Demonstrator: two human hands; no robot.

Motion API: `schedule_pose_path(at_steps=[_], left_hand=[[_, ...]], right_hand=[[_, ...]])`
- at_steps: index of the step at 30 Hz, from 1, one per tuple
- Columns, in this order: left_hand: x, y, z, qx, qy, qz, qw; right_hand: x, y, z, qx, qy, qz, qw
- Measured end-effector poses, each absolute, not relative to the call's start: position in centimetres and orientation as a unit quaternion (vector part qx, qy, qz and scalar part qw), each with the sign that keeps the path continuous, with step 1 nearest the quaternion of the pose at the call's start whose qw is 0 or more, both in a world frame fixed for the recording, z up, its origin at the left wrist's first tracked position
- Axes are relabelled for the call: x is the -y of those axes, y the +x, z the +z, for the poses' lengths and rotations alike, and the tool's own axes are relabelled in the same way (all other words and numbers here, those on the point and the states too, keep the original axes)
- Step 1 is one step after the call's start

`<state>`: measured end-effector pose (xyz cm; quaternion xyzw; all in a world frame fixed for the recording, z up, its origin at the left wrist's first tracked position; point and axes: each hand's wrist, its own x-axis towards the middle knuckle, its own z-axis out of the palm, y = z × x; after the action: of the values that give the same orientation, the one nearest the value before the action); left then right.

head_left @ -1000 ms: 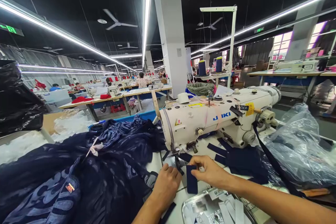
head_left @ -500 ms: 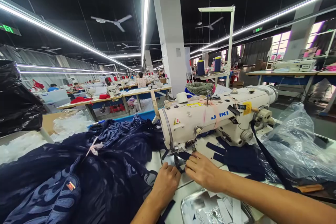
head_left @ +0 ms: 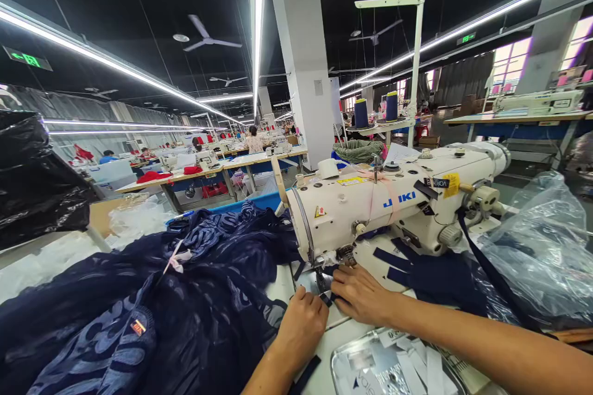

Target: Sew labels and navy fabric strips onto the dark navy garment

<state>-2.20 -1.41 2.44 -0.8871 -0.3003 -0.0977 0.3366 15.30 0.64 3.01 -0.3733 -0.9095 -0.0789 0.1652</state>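
At the front of a white sewing machine (head_left: 352,203), both hands are close to the needle and presser foot (head_left: 320,281). My left hand (head_left: 304,324) is closed, its fingers curled round a navy fabric strip (head_left: 306,375) whose tail hangs out below the wrist. Just right of the foot, my right hand (head_left: 361,295) has its fingers bent and pressed together on the same dark fabric; the fingertips are partly hidden. A pile of sheer navy garments (head_left: 199,302) with a blue pattern lies left of the hands.
Navy cut pieces (head_left: 440,281) lie right of the machine, beside a clear plastic bag (head_left: 542,241). A metal tin (head_left: 370,361) with white labels sits near my right forearm. Thread cones (head_left: 361,113) stand behind. A black plastic bag (head_left: 37,179) is at far left.
The view has shifted, so the machine and table appear slightly farther right. Both hands stay by the presser foot, with only small finger movement.
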Motion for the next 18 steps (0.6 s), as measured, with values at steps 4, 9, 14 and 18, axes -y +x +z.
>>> schedule_pose_path(at_steps=[4,9,14,18], left_hand=[[1.4,-2.2,2.4,0.297,-0.883,-0.11,0.346],[1.6,-2.4,2.4,0.296,-0.877,-0.139,0.352],[1.8,-2.6,2.5,0.294,-0.867,-0.176,0.362],[1.7,-2.4,2.5,0.293,-0.862,-0.186,0.368]], right_hand=[[-0.9,14.7,3.1,0.916,-0.356,-0.103,0.151],[-1.6,14.5,3.2,0.89,-0.413,0.026,0.189],[-2.1,14.5,2.9,0.844,-0.471,0.138,0.217],[-2.2,13.9,2.5,0.815,-0.496,0.172,0.244]])
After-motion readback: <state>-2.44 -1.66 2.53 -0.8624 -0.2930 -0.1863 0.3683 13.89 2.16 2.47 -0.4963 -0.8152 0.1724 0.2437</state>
